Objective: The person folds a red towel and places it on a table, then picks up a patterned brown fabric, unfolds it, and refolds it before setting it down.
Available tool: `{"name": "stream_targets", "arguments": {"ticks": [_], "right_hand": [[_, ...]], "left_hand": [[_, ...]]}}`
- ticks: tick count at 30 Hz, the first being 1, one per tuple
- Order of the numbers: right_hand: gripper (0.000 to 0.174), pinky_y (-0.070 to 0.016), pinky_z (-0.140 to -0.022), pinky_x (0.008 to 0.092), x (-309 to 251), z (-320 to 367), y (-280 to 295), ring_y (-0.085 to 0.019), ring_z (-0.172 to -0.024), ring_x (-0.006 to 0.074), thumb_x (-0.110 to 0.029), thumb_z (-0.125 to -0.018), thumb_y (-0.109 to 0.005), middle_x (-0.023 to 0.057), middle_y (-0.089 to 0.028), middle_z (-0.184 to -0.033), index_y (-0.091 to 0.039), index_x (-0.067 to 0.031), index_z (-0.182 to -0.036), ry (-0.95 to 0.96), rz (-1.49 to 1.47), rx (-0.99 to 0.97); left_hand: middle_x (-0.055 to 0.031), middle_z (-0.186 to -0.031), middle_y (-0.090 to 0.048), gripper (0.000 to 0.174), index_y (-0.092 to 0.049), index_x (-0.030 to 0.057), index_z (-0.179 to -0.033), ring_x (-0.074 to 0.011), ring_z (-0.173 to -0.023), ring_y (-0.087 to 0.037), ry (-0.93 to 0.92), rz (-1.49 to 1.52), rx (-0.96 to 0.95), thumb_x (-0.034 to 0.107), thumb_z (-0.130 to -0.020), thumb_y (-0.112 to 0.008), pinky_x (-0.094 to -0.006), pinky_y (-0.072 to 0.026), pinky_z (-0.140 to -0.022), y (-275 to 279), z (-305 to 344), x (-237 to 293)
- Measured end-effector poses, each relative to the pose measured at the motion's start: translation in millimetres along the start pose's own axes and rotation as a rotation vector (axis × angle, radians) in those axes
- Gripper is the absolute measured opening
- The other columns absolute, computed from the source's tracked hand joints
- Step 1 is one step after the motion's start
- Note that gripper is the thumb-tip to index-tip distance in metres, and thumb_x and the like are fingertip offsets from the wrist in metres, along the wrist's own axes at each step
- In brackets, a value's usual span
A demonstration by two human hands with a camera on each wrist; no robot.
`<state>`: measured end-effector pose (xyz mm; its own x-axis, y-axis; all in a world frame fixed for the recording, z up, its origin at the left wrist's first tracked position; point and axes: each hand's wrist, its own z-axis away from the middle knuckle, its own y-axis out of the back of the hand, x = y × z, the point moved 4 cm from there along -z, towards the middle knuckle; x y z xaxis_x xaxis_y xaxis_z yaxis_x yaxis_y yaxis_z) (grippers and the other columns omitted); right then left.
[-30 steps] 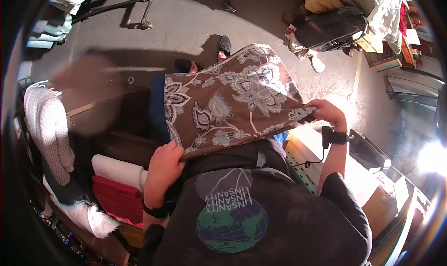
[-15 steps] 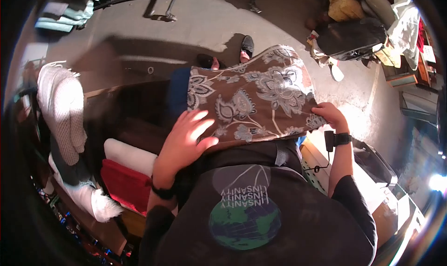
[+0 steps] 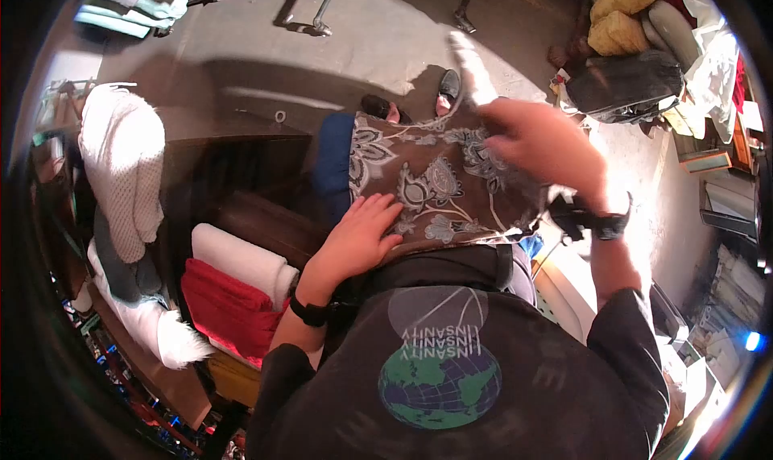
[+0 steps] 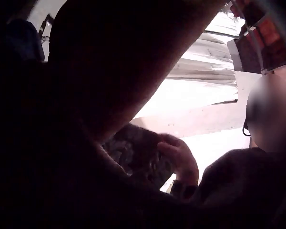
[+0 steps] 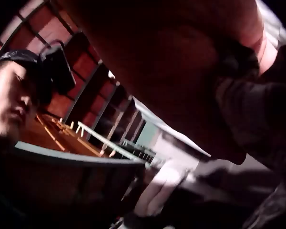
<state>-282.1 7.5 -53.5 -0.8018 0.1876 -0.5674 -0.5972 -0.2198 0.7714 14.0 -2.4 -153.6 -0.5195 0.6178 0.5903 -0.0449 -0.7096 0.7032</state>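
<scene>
A brown cloth [image 3: 419, 194] printed with pale flowers and leaves lies spread over the person's lap in the head view. My left hand [image 3: 358, 238] rests on its near left part, fingers extended and palm down. Blurred by motion, my right hand [image 3: 555, 150] is over the far right part, fingers curled at the fabric. A bright strip rises beyond these fingertips. In the left wrist view the right hand [image 4: 181, 157] holds a patterned fold of the cloth [image 4: 138, 150]. Dark patterned fabric [image 5: 255, 102] sits beside the right hand [image 5: 167, 62] in the right wrist view.
Something blue [image 3: 334, 166] shows past the cloth's left edge. To the left are a folded red cloth [image 3: 229, 307], a white roll [image 3: 241, 254] and a hanging cream knit [image 3: 121, 170]. A black bag [image 3: 628, 85] lies on the floor at the far right, near metal stand legs [image 3: 322, 13].
My left hand let go of the cloth's near left edge and settled flat on top. The right hand went from the near right corner forward and inward, and the far right side shifted.
</scene>
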Motion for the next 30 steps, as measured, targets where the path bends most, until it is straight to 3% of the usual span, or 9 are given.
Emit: {"name": "stream_targets", "arguments": {"ticks": [4,6,10,12,16,19,22,24,30], "right_hand": [[0.027,-0.0530,-0.080,0.0495,-80,-39,-74,-0.068,-0.093,0.0419,-0.020,-0.086,-0.064,0.0223,-0.069,-0.093,-0.064,-0.0034,-0.108,0.285,-0.008,-0.360],[0.019,-0.0542,-0.073,0.0479,-99,-49,-114,-0.069,-0.089,0.0398,-0.015,-0.085,-0.064,0.0226,-0.069,-0.089,-0.063,-0.0005,-0.098,0.429,-0.080,-0.367],[0.034,-0.0536,-0.076,0.0499,-116,-47,-157,-0.068,-0.092,0.0423,-0.012,-0.085,-0.065,0.0237,-0.068,-0.100,-0.056,-0.0003,-0.115,0.406,-0.119,-0.348],[0.055,-0.0539,-0.078,0.0485,-116,-44,-157,-0.067,-0.094,0.0425,-0.012,-0.084,-0.069,0.0243,-0.066,-0.108,-0.047,-0.0010,-0.134,0.384,-0.240,-0.432],[0.069,-0.0543,-0.081,0.0456,-110,-33,-132,-0.067,-0.096,0.0413,-0.014,-0.083,-0.073,0.0238,-0.065,-0.109,-0.041,-0.0019,-0.143,0.364,-0.491,-0.535],[0.057,-0.0513,-0.087,0.0494,-89,-23,-122,-0.064,-0.103,0.0428,-0.019,-0.081,-0.078,0.0212,-0.066,-0.107,-0.050,0.0015,-0.127,0.420,-0.446,-0.532],[0.061,-0.0465,-0.094,0.0488,-53,-2,-106,-0.058,-0.114,0.0397,-0.023,-0.078,-0.082,0.0209,-0.061,-0.115,-0.052,-0.0004,-0.127,0.534,-0.158,-0.350],[0.068,-0.0402,-0.105,0.0461,-24,9,-103,-0.050,-0.127,0.0375,-0.018,-0.075,-0.082,0.0188,-0.054,-0.132,-0.051,-0.0041,-0.134,0.361,-0.016,-0.438],[0.061,-0.0476,-0.094,0.0477,15,29,-105,-0.056,-0.116,0.0377,-0.011,-0.073,-0.080,0.0170,-0.055,-0.120,-0.054,-0.0038,-0.128,0.249,0.027,-0.207]], "left_hand": [[-0.0204,-0.139,-0.054,0.049,-0.051,0.0014,-0.138,-0.0328,-0.133,-0.050,-0.054,0.159,0.143,0.024,-0.096,-0.063,-0.0429,-0.0343,-0.115,5,5,-9],[-0.0161,-0.133,-0.059,0.044,-0.051,-0.0008,-0.137,-0.0237,-0.126,-0.055,0.340,0.808,0.116,0.018,-0.099,-0.060,-0.0350,-0.0405,-0.108,2,9,-30],[-0.0064,-0.128,-0.062,0.043,-0.053,0.0002,-0.134,-0.0201,-0.117,-0.059,0.362,1.232,0.407,0.018,-0.097,-0.063,-0.0322,-0.0471,-0.099,-4,19,-51],[-0.0054,-0.122,-0.064,0.035,-0.055,0.0030,-0.132,-0.0160,-0.116,-0.058,0.060,1.852,0.335,0.011,-0.098,-0.059,-0.0307,-0.0455,-0.100,-9,19,-51],[-0.0065,-0.121,-0.064,0.039,-0.053,0.0031,-0.134,-0.0167,-0.114,-0.059,0.241,1.997,0.255,0.014,-0.097,-0.061,-0.0313,-0.0467,-0.099,-38,11,-77],[-0.0083,-0.122,-0.063,0.042,-0.050,0.0010,-0.135,-0.0174,-0.112,-0.060,0.277,1.628,0.259,0.013,-0.096,-0.061,-0.0325,-0.0467,-0.099,-19,6,-63],[-0.0106,-0.131,-0.060,0.045,-0.046,-0.0037,-0.139,-0.0202,-0.116,-0.060,0.393,1.623,0.287,0.012,-0.098,-0.058,-0.0362,-0.0467,-0.102,-17,4,-56],[-0.0113,-0.134,-0.059,0.048,-0.044,-0.0036,-0.141,-0.0207,-0.118,-0.059,0.356,1.674,0.287,0.013,-0.098,-0.059,-0.0366,-0.0458,-0.103,-21,6,-58],[-0.0139,-0.139,-0.057,0.047,-0.042,-0.0029,-0.144,-0.0227,-0.124,-0.057,0.289,1.786,0.305,0.017,-0.103,-0.053,-0.0377,-0.0428,-0.108,-22,8,-57]]}}
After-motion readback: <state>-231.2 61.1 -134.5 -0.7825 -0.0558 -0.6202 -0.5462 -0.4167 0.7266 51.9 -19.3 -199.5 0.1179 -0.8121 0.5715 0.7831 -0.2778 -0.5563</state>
